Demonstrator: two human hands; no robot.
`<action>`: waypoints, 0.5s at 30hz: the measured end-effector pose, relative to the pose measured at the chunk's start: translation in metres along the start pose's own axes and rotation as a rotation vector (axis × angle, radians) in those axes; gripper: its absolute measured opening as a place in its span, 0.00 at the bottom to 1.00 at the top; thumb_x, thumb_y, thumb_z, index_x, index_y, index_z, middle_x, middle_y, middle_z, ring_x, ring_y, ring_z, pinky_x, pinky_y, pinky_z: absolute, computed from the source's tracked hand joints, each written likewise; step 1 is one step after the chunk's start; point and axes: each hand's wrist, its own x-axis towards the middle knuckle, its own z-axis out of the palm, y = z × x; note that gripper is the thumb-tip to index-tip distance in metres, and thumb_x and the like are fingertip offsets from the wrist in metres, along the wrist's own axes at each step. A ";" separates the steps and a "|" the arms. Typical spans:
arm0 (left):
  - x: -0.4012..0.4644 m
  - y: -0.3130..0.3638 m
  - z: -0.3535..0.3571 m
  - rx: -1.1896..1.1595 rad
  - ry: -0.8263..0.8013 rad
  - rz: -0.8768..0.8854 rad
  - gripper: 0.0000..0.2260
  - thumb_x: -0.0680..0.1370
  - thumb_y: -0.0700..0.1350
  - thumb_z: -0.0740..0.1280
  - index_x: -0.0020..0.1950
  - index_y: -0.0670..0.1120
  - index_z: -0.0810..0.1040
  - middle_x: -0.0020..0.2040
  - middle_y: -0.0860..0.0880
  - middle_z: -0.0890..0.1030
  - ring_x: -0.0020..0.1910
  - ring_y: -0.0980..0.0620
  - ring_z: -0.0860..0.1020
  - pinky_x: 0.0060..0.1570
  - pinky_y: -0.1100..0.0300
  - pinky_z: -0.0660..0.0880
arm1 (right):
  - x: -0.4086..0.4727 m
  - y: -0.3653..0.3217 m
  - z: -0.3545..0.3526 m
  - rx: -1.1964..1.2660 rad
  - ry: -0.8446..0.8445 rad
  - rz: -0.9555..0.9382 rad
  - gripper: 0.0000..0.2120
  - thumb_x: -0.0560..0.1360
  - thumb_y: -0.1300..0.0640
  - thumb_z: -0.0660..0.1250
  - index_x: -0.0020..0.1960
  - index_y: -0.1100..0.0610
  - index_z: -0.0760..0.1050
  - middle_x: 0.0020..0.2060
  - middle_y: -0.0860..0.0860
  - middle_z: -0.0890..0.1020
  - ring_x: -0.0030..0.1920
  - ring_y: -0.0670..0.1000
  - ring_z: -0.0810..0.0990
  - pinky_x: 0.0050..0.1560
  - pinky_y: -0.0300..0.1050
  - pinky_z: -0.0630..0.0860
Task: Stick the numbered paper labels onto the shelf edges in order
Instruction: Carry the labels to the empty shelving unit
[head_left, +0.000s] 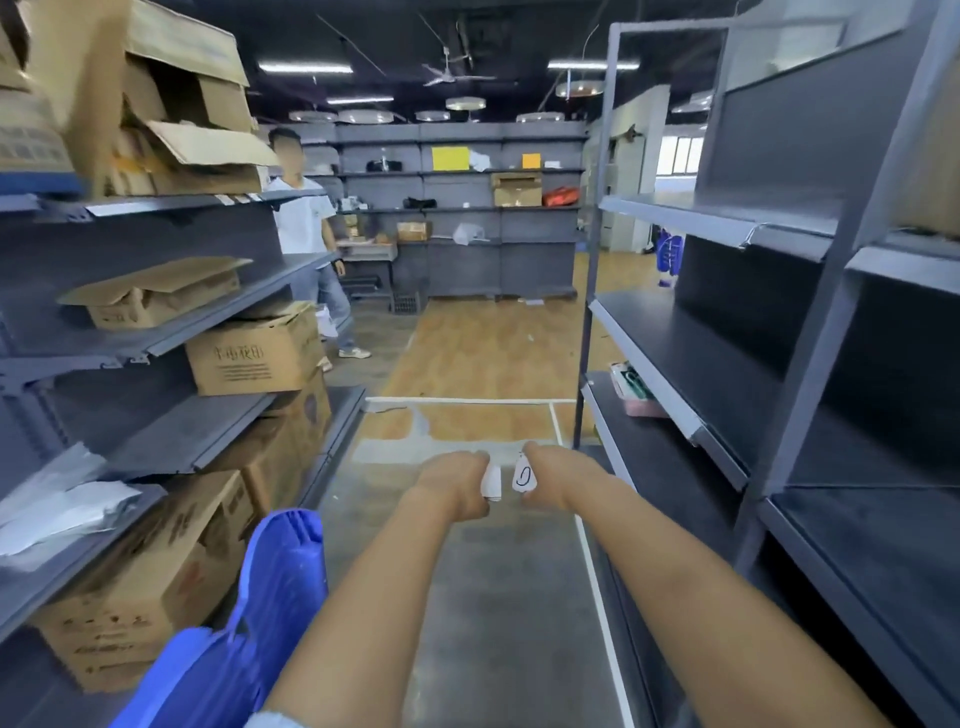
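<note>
My bare forearms reach out low in front of me, and at their ends my left hand (457, 480) is closed around a small stack of labels (491, 482), pinched between thumb and fingers, while my right hand (545, 475) pinches a single label (523, 477) just beside the stack, its handwritten mark facing me; it looks like a 0 or a 1, I cannot tell which. Both hands hang over the aisle floor, well apart from any shelf, so I judge I am at the step of separating one label from the stack, with nothing visibly stuck by me yet. Next I will need to turn to a shelf edge, likely the grey lip of the right-hand shelf (644, 358), and press the label flat on it, keeping the numbers in sequence. That rack is nearly bare: only a pinkish tray (636, 392) with something green in it sits on a lower board. The left rack carries cardboard boxes; one open box (156, 299) has loose flaps and I cannot see inside it, another box (254, 356) is shut. A blue bag (270, 587) leans by my left arm. Another person (306, 223) stands far down the aisle.
</note>
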 end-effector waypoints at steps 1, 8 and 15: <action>0.017 0.000 -0.002 0.010 -0.009 0.009 0.16 0.75 0.45 0.64 0.60 0.43 0.68 0.60 0.44 0.75 0.60 0.44 0.74 0.52 0.55 0.71 | 0.016 0.006 -0.003 -0.002 -0.004 -0.002 0.22 0.73 0.52 0.65 0.64 0.57 0.65 0.58 0.54 0.76 0.57 0.57 0.76 0.48 0.46 0.71; 0.140 -0.005 0.014 0.055 -0.095 0.053 0.17 0.75 0.44 0.64 0.62 0.43 0.69 0.61 0.44 0.75 0.61 0.44 0.74 0.55 0.56 0.71 | 0.108 0.055 0.012 0.014 -0.101 0.023 0.17 0.74 0.55 0.65 0.60 0.58 0.67 0.56 0.54 0.77 0.52 0.55 0.76 0.42 0.45 0.68; 0.280 0.000 0.023 0.052 -0.119 0.184 0.17 0.75 0.45 0.64 0.62 0.45 0.69 0.62 0.45 0.75 0.61 0.44 0.74 0.53 0.56 0.71 | 0.207 0.122 0.001 0.020 -0.084 0.184 0.12 0.73 0.55 0.63 0.54 0.57 0.66 0.49 0.54 0.74 0.46 0.54 0.72 0.38 0.44 0.67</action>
